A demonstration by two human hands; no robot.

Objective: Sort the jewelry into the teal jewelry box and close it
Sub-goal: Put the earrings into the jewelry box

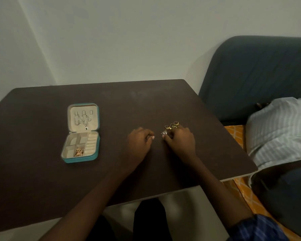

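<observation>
- Task looks partly done: teal jewelry box (pixel 80 133) lies open flat on the dark table (pixel 42 180), left of centre, well apart from both hands.
- Lid half already has necklaces (pixel 82 119) hung on its hooks, a small dark pendant dangling at the bottom.
- Tray half: gold pieces (pixel 79 152) sit in one front compartment; other compartments and the ring rolls look empty, as far as I can tell.
- Still left: small pile of rings (pixel 172 126) plus a triangular silver piece (pixel 164 132) on the table by the right hand; then shutting the box.
- Right hand (pixel 180 140): palm down over the pile, fingers curled, tips touching the silver piece; seems to be pinching it, but can't be sure it's lifted.
- Left hand (pixel 140 140): resting on the table just beside the right, fingers curled in toward the thumb; can't tell if it holds anything.
- Both forearms reach in from the near edge.
</observation>
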